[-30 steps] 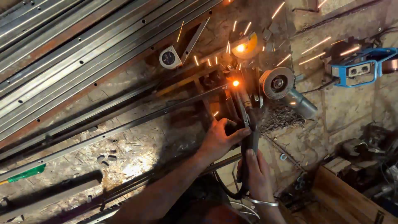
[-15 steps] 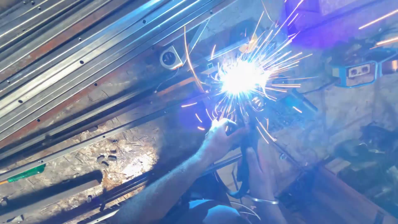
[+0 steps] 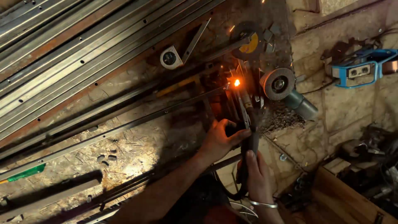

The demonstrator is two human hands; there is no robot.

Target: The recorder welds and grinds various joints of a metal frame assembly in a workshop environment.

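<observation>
Our right hand (image 3: 258, 176) grips the welding torch (image 3: 248, 124). Our left hand (image 3: 219, 139) closes around its neck. An angle grinder (image 3: 286, 89) lies just beyond them.

Angle grinder (image 3: 286, 89); tape measure (image 3: 170, 57); blue clamp (image 3: 360, 68).

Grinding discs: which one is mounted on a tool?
The grey flap disc sits on the angle grinder; the yellow-labelled disc above lies loose.

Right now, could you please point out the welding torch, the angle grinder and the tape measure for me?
welding torch (image 3: 251, 143): head view, on its dark handle.
angle grinder (image 3: 277, 84): head view, on its flap disc.
tape measure (image 3: 170, 57): head view, on its round face.
</observation>
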